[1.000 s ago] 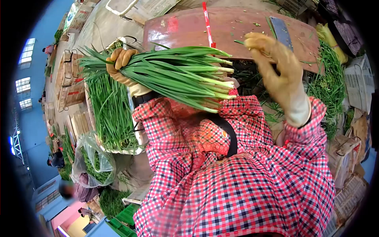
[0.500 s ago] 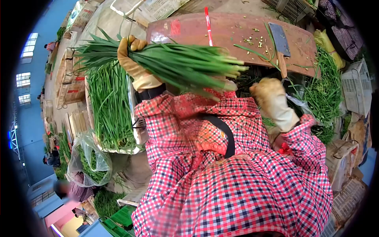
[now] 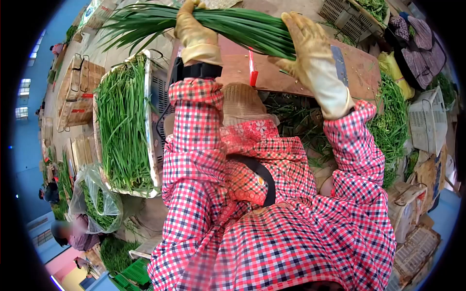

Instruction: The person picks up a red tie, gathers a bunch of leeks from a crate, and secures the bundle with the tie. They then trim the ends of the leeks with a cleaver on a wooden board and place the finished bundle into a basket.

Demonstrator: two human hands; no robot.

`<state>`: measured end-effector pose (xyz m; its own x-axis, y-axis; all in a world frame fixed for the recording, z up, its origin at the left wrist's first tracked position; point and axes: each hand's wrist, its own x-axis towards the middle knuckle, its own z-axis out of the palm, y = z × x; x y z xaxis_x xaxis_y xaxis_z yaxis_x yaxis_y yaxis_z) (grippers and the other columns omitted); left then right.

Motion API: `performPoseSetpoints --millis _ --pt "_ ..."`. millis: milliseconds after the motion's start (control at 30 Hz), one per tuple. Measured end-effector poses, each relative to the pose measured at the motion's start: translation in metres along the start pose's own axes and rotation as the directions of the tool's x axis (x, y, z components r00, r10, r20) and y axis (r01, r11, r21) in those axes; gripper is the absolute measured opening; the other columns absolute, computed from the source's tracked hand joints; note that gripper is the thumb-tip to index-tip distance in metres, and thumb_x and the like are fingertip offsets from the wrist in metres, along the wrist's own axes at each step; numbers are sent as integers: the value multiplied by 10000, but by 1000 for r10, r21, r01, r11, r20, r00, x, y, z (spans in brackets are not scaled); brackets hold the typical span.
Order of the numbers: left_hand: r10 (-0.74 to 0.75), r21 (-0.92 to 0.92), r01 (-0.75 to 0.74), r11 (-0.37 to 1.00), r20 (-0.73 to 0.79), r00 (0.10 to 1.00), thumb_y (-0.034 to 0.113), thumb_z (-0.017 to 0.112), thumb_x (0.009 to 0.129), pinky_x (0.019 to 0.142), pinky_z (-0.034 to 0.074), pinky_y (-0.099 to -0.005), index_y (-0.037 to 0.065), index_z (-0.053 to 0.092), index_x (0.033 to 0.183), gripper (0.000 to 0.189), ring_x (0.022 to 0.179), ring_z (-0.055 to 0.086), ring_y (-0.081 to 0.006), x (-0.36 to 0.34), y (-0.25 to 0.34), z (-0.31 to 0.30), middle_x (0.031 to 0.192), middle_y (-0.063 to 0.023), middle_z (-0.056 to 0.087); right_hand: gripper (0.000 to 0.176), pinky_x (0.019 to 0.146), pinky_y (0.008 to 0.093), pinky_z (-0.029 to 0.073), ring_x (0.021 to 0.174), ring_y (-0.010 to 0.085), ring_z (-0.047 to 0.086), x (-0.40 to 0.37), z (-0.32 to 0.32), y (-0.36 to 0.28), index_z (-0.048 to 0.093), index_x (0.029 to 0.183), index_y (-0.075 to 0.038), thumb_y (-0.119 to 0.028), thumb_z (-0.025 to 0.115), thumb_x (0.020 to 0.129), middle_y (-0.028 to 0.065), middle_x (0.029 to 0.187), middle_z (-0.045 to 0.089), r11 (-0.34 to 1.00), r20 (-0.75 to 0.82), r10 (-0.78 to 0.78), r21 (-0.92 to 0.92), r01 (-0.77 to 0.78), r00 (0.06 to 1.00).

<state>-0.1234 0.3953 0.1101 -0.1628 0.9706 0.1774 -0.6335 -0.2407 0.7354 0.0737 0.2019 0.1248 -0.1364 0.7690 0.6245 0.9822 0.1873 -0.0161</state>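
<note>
**Left hand** (image 3: 194, 31): gloved, closed round the bunch (image 3: 242, 24) near mid-length.
**Right hand** (image 3: 310, 53): gloved, fingers spread, palm flat against the bunch's stalk end.
**Bunch**: long green stalks, held level between both hands, above the board (image 3: 364, 72).
**Knife** (image 3: 340, 65): on the board, partly under the right hand, not gripped.
**Crate** (image 3: 124, 126): below the left hand, filled with laid greens.
**Loose greens** (image 3: 393, 116): heaped below and right of the right hand.
**Progress, as judged**: bunch gathered and its ends being evened; crate well filled; loose heap left to do.

Greens (image 3: 121, 126) fill the crate (image 3: 154, 104) beside the board (image 3: 233, 65).
</note>
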Motion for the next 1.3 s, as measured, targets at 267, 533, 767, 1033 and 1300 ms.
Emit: performPoseSetpoints --millis 267,533,767,1033,1300 --pt "-245 125 343 931 -483 841 200 681 774 702 489 -314 36 666 725 172 756 551 -158 4 -61 -41 855 -81 622 920 1028 440 404 1200 349 542 -4 83 28 405 1412 11 -440 796 712 191 1333 544 988 341 98 81 -133 935" --pt "-10 935 -42 351 48 999 28 633 881 773 521 -286 57 554 1221 351 866 616 -174 -46 -58 -108 1045 -103 643 1153 1121 481 323 1358 374 404 -15 99 -5 247 1501 -1 -639 752 683 203 1427 470 993 685 115 -74 -88 719" --pt "-154 961 -14 278 59 986 -137 620 680 912 498 -330 111 432 1435 816 1030 650 -282 -45 -6 -141 1300 -155 594 1030 962 421 457 1141 315 559 -45 130 -5 326 1468 -27 -394 841 655 152 1301 550 997 586 26 -79 25 810" --pt "23 963 54 263 -62 998 130 693 842 928 483 -314 103 441 1428 639 1121 614 -240 17 100 -229 1248 -155 622 920 844 443 502 1105 276 587 -35 124 -5 360 1449 -22 -371 802 721 124 1207 597 992 630 43 -119 42 775" --pt "-302 619 -778 -101 726 617 307 864 678 1177 230 -477 72 351 1474 976 1410 328 -323 -76 45 -82 1488 -169 404 883 822 437 508 1091 270 593 -37 121 -8 367 1446 -20 -261 777 703 113 1220 588 974 597 -3 -181 138 802"
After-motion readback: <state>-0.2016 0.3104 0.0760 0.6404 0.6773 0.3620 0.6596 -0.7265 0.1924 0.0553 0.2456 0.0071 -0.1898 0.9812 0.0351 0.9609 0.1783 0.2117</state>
